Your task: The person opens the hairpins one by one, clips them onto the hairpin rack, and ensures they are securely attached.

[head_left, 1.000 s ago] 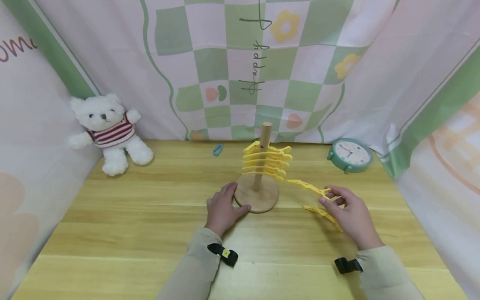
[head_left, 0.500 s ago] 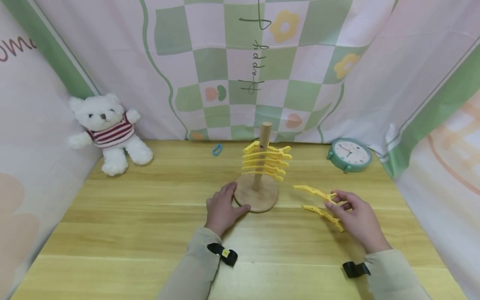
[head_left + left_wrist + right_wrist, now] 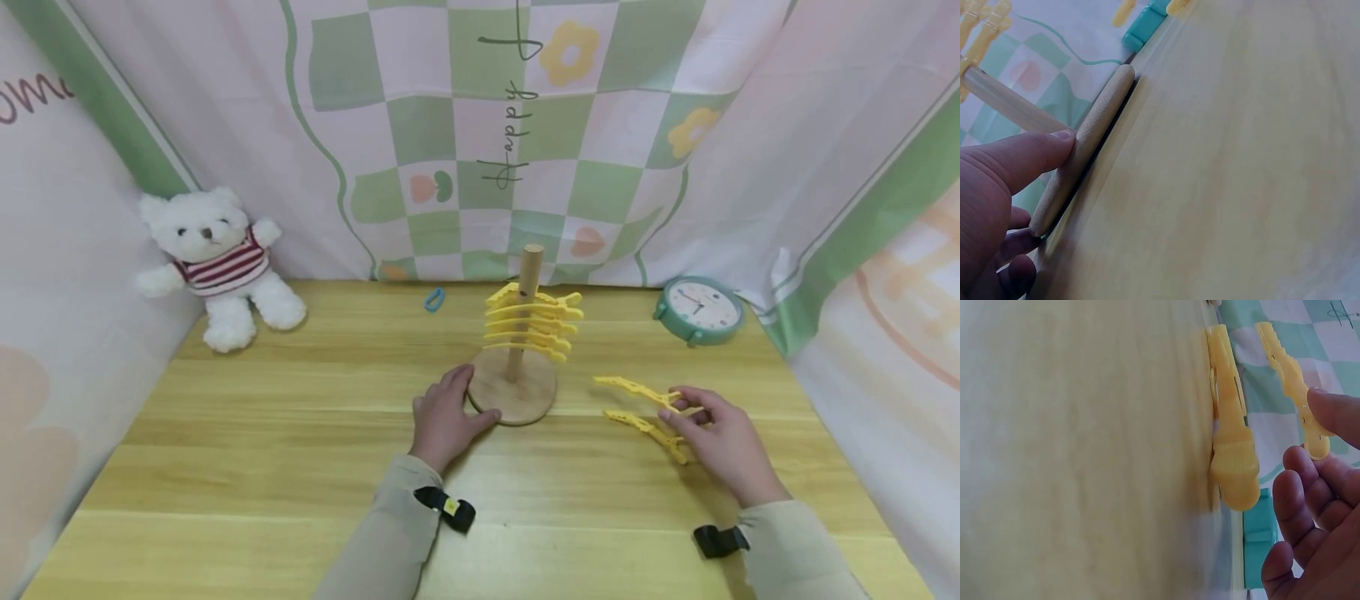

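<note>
Several yellow alligator hair clips (image 3: 532,312) are stacked up the post of a wooden stand (image 3: 531,271), clamped on at different heights. My left hand (image 3: 444,421) holds the stand's round base (image 3: 517,404), with the thumb on its near rim and the fingers round its left side. In the left wrist view the thumb (image 3: 1054,142) presses the base's edge. To the right of the stand, my right hand (image 3: 716,437) pinches a yellow hair clip (image 3: 633,387) by its handle end, its jaws pointing left. Another yellow hair clip (image 3: 1232,437) lies on the table just below it.
At the back left sits a white teddy bear (image 3: 225,271) in a striped shirt. A green alarm clock (image 3: 701,310) lies at the back right, and a small blue ring-shaped thing (image 3: 434,300) lies behind the stand. Curtains (image 3: 420,133) enclose the wooden table (image 3: 300,483).
My right hand has drawn the hair clip away from the stand, rightward and slightly towards me, over the clip on the table. The left hand has stayed on the base.
</note>
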Demonstrator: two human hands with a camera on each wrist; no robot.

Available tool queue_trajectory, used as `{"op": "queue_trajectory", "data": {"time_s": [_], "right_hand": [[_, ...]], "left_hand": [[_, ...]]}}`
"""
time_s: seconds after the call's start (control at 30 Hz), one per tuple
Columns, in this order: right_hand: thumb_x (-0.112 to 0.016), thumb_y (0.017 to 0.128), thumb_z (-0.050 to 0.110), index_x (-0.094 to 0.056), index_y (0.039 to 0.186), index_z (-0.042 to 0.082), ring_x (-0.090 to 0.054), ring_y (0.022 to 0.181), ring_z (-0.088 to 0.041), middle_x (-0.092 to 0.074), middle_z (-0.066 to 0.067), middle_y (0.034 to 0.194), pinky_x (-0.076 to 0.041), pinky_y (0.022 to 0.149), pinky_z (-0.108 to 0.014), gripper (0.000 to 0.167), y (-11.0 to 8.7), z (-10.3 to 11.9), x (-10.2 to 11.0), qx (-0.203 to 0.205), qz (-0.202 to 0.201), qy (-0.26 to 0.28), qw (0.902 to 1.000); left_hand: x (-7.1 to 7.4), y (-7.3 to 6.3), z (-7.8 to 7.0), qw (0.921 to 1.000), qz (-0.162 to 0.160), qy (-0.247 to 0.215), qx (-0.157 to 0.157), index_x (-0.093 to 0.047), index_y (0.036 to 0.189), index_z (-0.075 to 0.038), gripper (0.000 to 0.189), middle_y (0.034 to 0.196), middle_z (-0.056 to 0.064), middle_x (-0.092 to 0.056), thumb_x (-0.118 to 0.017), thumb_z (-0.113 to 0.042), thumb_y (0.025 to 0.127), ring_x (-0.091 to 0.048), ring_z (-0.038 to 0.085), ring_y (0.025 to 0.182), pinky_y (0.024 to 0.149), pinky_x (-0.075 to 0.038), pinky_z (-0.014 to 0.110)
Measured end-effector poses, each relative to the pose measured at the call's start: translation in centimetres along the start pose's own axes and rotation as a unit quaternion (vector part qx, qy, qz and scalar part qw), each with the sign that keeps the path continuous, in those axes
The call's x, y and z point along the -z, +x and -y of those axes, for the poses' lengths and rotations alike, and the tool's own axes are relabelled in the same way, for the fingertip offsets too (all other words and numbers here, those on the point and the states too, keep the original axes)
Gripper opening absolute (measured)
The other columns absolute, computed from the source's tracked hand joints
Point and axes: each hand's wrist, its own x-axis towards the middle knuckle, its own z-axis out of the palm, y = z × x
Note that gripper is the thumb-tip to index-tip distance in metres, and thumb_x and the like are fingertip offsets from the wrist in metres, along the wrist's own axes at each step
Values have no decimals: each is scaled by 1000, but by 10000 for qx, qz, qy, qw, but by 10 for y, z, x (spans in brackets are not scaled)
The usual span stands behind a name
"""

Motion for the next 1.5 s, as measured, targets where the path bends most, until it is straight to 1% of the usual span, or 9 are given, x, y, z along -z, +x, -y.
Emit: {"op": "queue_trajectory", "data": {"time_s": [0.23,0.5,0.83,0.9,1.1,1.23,1.3,1.4,1.5], "right_hand": [[-66,96,43,-59,133,0,-59,88,-17,-66,-15,114,-50,63,-27,56,1,-8,2,-35,49,-147,9999],[-67,96,39,-59,132,-3,-61,90,-19,-68,-16,111,-48,68,-24,56,-1,-17,4,-67,241,-247,9994],[-62,98,46,-55,136,-6,-63,102,-32,-66,-22,115,-49,72,-23,65,1,-25,9,-304,617,-243,9973],[-61,98,46,-53,137,-7,-63,103,-34,-65,-23,116,-49,73,-24,66,2,-26,9,-358,697,-246,9966],[-65,97,45,-53,136,-9,-62,107,-37,-65,-21,117,-49,81,-35,68,5,-28,9,-420,885,-261,9948],[-68,95,42,-54,135,-8,-63,106,-35,-66,-18,115,-48,81,-33,66,8,-29,9,-344,993,-215,9942],[-69,94,43,-55,135,-7,-63,105,-32,-66,-17,114,-48,79,-30,66,9,-30,9,-350,1036,-207,9938],[-70,93,47,-55,135,-7,-62,103,-27,-66,-15,113,-48,78,-30,70,10,-30,9,-405,1102,-173,9929],[-70,92,48,-55,136,-6,-61,103,-26,-65,-15,115,-48,79,-31,71,9,-28,9,-434,1040,-160,9935]], "left_hand": [[1,-1,-1,10000,-15,-6,-17,-46,151,-15,83,154,4,-46,-78,-51,83,-54,32,123,87,-33,45],[1,-1,-1,10000,-25,-37,-31,-46,150,-14,83,153,5,-46,-78,-51,83,-54,32,123,88,-33,46],[0,-1,1,9999,-75,-45,-65,-47,150,-14,84,153,5,-47,-79,-51,81,-54,32,121,87,-33,46],[-1,0,2,9999,-69,-54,-62,-47,150,-14,84,153,5,-47,-79,-51,82,-54,32,122,88,-33,46],[-3,1,3,10000,-59,-40,-59,-46,151,-15,84,153,4,-46,-78,-52,82,-53,31,123,88,-33,46],[-3,0,3,9999,-85,-58,-76,-47,150,-15,84,153,4,-47,-79,-51,82,-54,32,122,88,-33,46],[-2,0,3,9999,-84,-56,-76,-47,150,-15,84,153,4,-47,-79,-51,81,-54,32,122,88,-33,46],[-2,0,3,9999,-78,-68,-83,-47,150,-15,84,153,5,-47,-79,-51,82,-54,32,122,88,-33,46],[-3,0,3,9999,-78,-65,-92,-47,150,-15,84,153,5,-47,-78,-52,82,-54,32,123,89,-33,46]]}}
